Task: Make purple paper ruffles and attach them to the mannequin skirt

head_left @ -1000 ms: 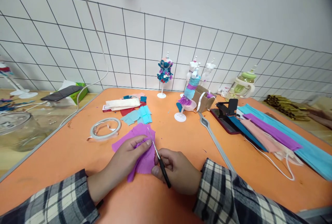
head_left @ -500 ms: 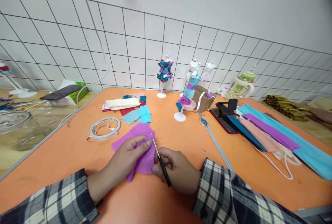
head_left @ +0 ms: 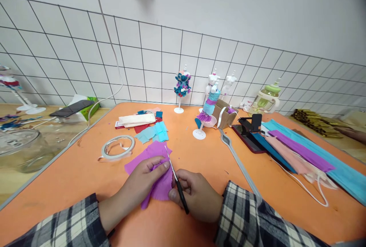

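Note:
Purple crepe paper (head_left: 161, 188), creased and partly folded, lies under my left hand (head_left: 147, 174). My left thumb and fingers pinch it near its right side. In my right hand (head_left: 197, 193) is a slim pair of scissors (head_left: 179, 191), seen edge-on, with a black handle and thin silver blades. The blades lie across the paper's right part, tips pointing away from me, close to my left thumb. Whether the blades are apart I cannot tell. My right fingers are curled behind the handle and partly hidden.
Behind the paper lie blue paper pieces (head_left: 160, 131) and a tape roll (head_left: 104, 150). Small dress forms (head_left: 199, 134) stand at the back beside a brown box (head_left: 227, 117). To the right are a phone (head_left: 248, 140) and coloured paper strips (head_left: 303, 149); a bottle (head_left: 264, 100) stands behind.
The whole view has tilted up slightly, so everything sits lower in the picture. Both hands keep their hold on the purple paper and scissors, with hardly any movement between them.

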Motion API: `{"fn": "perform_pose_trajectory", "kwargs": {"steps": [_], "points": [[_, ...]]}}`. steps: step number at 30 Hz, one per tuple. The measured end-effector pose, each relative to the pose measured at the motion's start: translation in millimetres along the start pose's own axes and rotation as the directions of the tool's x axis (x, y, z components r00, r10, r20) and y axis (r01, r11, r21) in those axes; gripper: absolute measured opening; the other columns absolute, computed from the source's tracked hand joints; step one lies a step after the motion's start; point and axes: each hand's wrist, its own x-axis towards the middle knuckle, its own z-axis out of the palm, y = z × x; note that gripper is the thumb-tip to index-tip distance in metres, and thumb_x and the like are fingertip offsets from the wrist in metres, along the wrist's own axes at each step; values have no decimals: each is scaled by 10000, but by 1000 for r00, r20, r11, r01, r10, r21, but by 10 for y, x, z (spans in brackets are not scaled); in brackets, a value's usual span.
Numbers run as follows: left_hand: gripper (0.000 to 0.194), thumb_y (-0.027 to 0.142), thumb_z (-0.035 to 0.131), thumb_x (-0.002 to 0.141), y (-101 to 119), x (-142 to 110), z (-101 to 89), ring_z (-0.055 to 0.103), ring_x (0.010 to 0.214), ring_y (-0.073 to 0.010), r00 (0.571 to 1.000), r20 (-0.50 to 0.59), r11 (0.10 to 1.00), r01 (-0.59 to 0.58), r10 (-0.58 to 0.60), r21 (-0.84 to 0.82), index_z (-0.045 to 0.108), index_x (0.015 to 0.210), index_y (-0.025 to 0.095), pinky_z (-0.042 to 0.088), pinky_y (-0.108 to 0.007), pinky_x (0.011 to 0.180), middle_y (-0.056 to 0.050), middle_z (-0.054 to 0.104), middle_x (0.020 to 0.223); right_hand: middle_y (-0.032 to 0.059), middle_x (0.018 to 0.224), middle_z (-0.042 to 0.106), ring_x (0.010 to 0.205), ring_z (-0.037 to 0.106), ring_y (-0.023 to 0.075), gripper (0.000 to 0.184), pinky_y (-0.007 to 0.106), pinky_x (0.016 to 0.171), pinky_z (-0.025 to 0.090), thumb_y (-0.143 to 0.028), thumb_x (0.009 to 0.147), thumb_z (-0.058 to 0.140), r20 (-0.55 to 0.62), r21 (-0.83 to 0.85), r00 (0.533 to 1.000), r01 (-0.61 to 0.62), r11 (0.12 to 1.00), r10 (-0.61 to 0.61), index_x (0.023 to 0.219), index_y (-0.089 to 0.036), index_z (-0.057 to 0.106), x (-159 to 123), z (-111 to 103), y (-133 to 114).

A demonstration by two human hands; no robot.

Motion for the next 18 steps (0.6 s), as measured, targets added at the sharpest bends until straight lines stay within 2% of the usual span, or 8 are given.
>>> {"fn": "perform_pose_trajectory", "kwargs": {"steps": [9, 11, 13, 15, 18], "points": [[415, 595, 611, 838, -16, -18, 8, 528, 633, -173, 1000, -7, 1000, -11, 11, 0, 596, 710, 201, 456, -273, 617, 6, 583, 669, -75, 624, 430, 547, 327, 75, 239, 207, 489, 246, -321, 791, 728, 9, 17, 1000, 27, 999, -27, 821, -195, 527, -15, -4, -49], [383, 572, 617, 836, 25, -22, -1, 603, 781, -222, 995, -68, 995, -75, 79, 62, 632, 714, 209, 507, -318, 752, -33, 646, 786, -73, 628, 425, 550, 328, 76, 215, 207, 491, 249, -310, 800, 705, 12, 18, 999, 30, 999, -30, 821, -197, 524, -22, -5, -69], [361, 562, 636, 817, 61, -20, -19, 608, 1060, -292, 977, -132, 980, -149, 167, 133, 681, 723, 216, 483, -380, 964, -91, 687, 1054, -73, 625, 423, 551, 342, 78, 221, 207, 497, 263, -326, 798, 702, 25, 42, 999, 27, 999, -29, 825, -198, 525, -28, -5, -94], [371, 582, 648, 794, 72, -13, -40, 510, 1280, -349, 969, -155, 971, -167, 194, 171, 713, 725, 224, 379, -440, 1120, -116, 641, 1271, -70, 622, 440, 548, 368, 81, 257, 206, 501, 284, -369, 786, 715, 45, 69, 999, 28, 997, -31, 836, -199, 530, -32, -8, -116], [406, 623, 639, 785, 42, -5, -63, 392, 1407, -396, 980, -134, 976, -121, 146, 179, 721, 713, 232, 271, -508, 1192, -132, 629, 1315, -65, 614, 459, 533, 398, 87, 337, 209, 498, 310, -456, 774, 735, 63, 76, 997, 31, 997, -36, 839, -199, 527, -35, -17, -121]]}}
